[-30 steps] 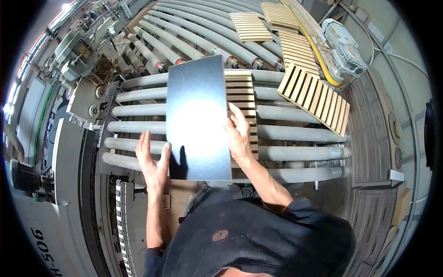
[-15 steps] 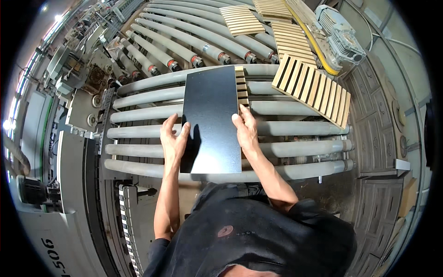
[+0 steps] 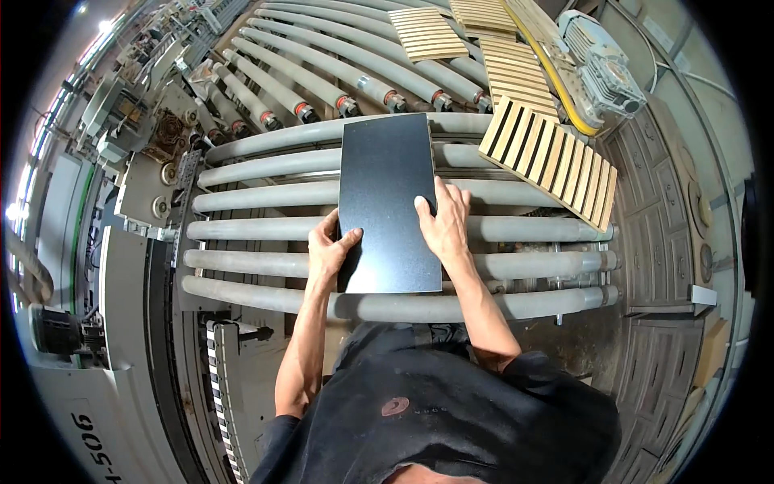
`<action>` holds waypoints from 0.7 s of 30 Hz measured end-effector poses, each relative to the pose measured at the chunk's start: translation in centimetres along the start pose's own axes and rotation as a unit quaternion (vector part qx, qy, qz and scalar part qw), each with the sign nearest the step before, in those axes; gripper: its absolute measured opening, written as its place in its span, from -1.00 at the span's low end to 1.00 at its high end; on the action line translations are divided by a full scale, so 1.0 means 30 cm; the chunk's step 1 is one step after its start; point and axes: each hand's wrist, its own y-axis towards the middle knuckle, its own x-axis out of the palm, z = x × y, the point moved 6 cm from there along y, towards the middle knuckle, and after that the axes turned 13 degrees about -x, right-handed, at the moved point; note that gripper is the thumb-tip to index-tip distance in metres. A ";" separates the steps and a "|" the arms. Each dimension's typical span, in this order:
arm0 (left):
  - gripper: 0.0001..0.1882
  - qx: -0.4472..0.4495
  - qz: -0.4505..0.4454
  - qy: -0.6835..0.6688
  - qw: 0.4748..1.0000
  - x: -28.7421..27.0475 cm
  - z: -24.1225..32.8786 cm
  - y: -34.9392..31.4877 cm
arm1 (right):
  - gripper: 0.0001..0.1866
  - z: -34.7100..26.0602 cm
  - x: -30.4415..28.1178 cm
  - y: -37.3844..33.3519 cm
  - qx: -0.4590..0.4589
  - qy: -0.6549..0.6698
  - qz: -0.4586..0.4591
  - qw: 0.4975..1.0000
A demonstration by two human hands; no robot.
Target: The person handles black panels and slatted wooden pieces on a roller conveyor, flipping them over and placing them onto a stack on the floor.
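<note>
In the head view, a black rectangular panel (image 3: 389, 189) lies lengthwise in front of the person, over the near grey rollers (image 3: 260, 229); what it rests on directly is hidden beneath it. The left hand (image 3: 329, 248) holds its left edge, thumb on the dark face and fingers curled at the side. The right hand (image 3: 446, 230) is at the opposite edge, thumb over the face and fingers loosely spread outside; whether it truly grips, I cannot tell. A slatted wooden panel (image 3: 551, 164) lies to the right, well apart from the black one. The black panel looks thin, flat and stiff, probably a board of moderate weight that two hands manage easily. Its faintly glossy face may be slippery and could mark, so the long edges seem the best hold, opposite each other near mid-length, with light thumbs above; its corners would likely chip if knocked.
</note>
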 end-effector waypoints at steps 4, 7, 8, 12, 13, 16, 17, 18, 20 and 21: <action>-0.22 -0.006 0.008 0.008 1.000 -0.015 -0.035 0.019 | -0.32 -0.014 -0.007 -0.002 -0.014 0.002 0.039 0.999; -0.22 0.026 0.056 0.058 0.996 -0.027 -0.025 0.047 | -0.31 0.005 -0.006 -0.007 0.010 0.020 0.038 0.999; -0.22 0.025 0.054 0.057 0.997 -0.016 -0.026 0.056 | -0.32 0.017 -0.009 -0.001 0.016 0.032 0.046 0.998; -0.22 0.024 0.034 0.030 0.999 0.009 0.010 0.069 | -0.34 0.062 -0.015 0.043 -0.003 0.046 0.042 0.998; -0.21 0.029 0.042 0.034 0.998 0.007 0.012 0.072 | -0.37 0.077 -0.008 0.049 0.022 0.037 0.031 0.999; -0.20 0.037 0.063 0.034 0.997 0.016 0.047 0.055 | -0.38 0.057 0.022 0.061 0.012 0.044 0.029 0.999; -0.22 0.000 0.030 -0.015 0.999 0.027 0.030 0.037 | -0.38 0.044 0.026 0.058 0.000 0.034 -0.011 0.999; -0.22 0.006 0.034 -0.008 0.999 0.010 0.033 0.031 | -0.38 0.030 0.033 0.051 -0.028 0.011 0.006 1.000; -0.23 0.033 0.055 0.022 0.998 -0.022 0.031 0.026 | -0.38 -0.029 0.010 0.055 -0.029 -0.015 -0.012 0.999; -0.23 0.056 0.067 0.045 0.995 -0.025 0.027 0.040 | -0.33 -0.027 0.000 0.042 -0.030 -0.026 -0.004 0.999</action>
